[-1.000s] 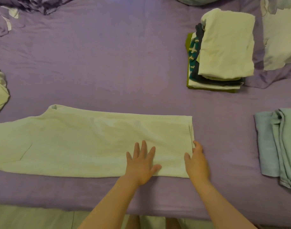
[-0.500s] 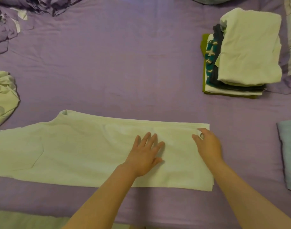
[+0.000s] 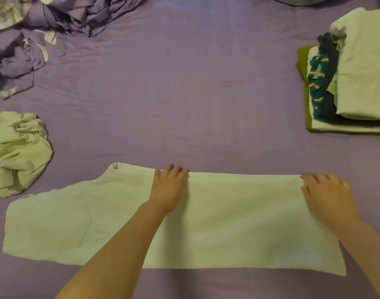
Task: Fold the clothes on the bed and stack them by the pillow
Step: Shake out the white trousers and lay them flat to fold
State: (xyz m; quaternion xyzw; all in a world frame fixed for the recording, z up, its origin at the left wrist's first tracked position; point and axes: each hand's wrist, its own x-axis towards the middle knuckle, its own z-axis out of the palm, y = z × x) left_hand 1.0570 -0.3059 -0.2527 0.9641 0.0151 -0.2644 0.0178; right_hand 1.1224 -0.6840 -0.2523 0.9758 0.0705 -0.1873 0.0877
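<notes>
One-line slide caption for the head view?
Both hands, left hand and right hand, flatten pale trousers on purple bed.

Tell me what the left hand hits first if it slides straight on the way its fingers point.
Probably nothing soon: the left hand points past the pale garment edge over bare purple sheet, which looks free to the picture's top.

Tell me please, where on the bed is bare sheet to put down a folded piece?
The widest bare sheet lies in the middle, bordered by the flat pale garment below, the folded stack on the right, the crumpled pale cloth on the left and the rumpled bedding above. Both edges are crowded.
</notes>
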